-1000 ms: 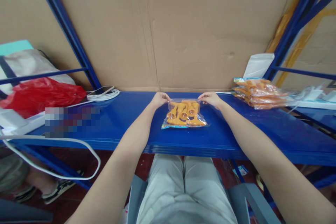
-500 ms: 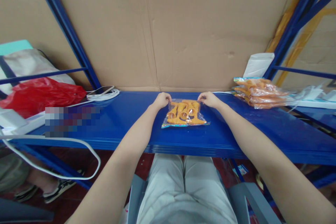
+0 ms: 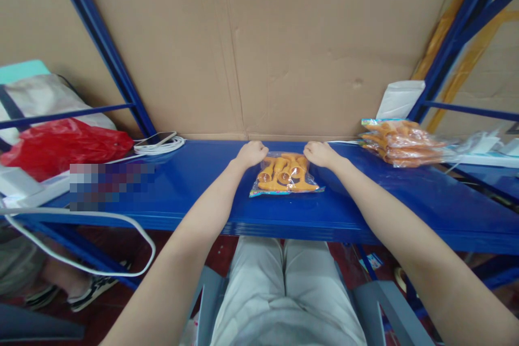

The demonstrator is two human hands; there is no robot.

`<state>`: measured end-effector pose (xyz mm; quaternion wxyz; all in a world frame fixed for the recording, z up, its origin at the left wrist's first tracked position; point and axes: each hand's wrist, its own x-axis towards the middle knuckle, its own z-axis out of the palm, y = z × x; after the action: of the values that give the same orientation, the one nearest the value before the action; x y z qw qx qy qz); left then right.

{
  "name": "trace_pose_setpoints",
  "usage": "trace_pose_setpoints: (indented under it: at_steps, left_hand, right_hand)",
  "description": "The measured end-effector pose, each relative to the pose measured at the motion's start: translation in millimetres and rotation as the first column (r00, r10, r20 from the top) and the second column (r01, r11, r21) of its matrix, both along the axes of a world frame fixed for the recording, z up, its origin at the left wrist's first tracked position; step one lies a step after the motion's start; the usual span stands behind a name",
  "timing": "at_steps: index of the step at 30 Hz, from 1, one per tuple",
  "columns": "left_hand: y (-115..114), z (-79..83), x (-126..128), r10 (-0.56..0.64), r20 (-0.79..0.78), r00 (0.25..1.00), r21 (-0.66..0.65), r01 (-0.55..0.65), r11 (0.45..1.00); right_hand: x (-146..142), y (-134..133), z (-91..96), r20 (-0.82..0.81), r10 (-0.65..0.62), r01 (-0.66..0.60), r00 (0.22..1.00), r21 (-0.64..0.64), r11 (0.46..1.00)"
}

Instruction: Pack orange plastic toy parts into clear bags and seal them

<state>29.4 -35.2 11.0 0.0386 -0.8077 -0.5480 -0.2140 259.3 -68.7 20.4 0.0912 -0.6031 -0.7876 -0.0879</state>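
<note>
A clear plastic bag of orange, hollow-ended plastic pieces lies flat on the blue table in front of me. Its coloured strip faces my side. My left hand is closed at the bag's far left corner, fingers curled over the edge. At the far right corner my right hand is closed in the same way. The fingertips of both hands are partly hidden behind the knuckles.
Several similar bags are stacked at the right back, before a white packet. Coiled white cable, a phone and a red plastic bag lie at the left. Cardboard stands behind the table. Another person's shoe shows lower left.
Both hands have rolled inward over the bag's far edge, and their fingers are more curled. The bag stays in nearly the same place.
</note>
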Motion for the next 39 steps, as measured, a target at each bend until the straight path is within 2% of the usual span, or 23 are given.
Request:
trace_pose_setpoints:
  at_steps: [6,10,13,16,18,20,23,28,34,39]
  left_hand:
    - [-12.4,1.7,14.3,0.101,-0.133,0.986,0.051,-0.095,0.994]
    - [-12.6,0.8,14.1,0.102,-0.11,0.989,0.014,-0.101,0.995]
    - [-10.0,-0.9,12.4,0.071,-0.086,0.994,0.023,-0.069,0.997]
    - [-5.6,-4.9,13.5,-0.111,-0.031,0.993,0.04,0.112,0.993]
    - [-2.2,-8.4,15.4,-0.283,0.041,0.958,0.012,0.282,0.959]
    - [1.1,-11.1,16.8,-0.392,0.135,0.91,-0.059,0.403,0.913]
    - [4.2,-11.5,16.6,-0.423,0.24,0.874,-0.165,0.466,0.869]
    - [-0.4,-4.9,19.2,-0.388,0.24,0.89,-0.202,0.436,0.877]
    - [-16.3,-4.3,36.2,-0.36,0.328,0.874,-0.23,0.443,0.866]
    - [-16.3,-6.7,41.3,-0.316,0.289,0.904,-0.274,0.395,0.877]
  right_hand:
    - [-9.4,-2.8,-2.7,-0.057,-0.042,0.043,0.997,0.005,0.999]
    - [-6.5,6.3,-8.1,-0.112,-0.055,0.056,0.992,0.002,0.998]
    - [-4.3,14.5,-12.6,-0.231,0.026,-0.022,0.973,0.02,1.0]
    - [-6.6,17.9,-15.2,-0.346,0.218,-0.205,0.913,0.075,0.976]
    - [-9.7,16.6,-15.1,-0.378,0.317,-0.309,0.87,0.084,0.947]
    - [-11.8,14.0,-13.7,-0.388,0.356,-0.371,0.85,0.039,0.928]
    - [-11.5,11.1,-10.9,-0.369,0.372,-0.412,0.852,-0.032,0.911]
    - [-11.4,7.9,-6.1,-0.24,0.406,-0.427,0.881,-0.04,0.903]
    - [-22.9,-9.9,5.2,-0.049,0.291,-0.294,0.956,-0.098,0.951]
    - [-26.4,-13.4,8.7,-0.051,0.263,-0.267,0.964,-0.133,0.954]
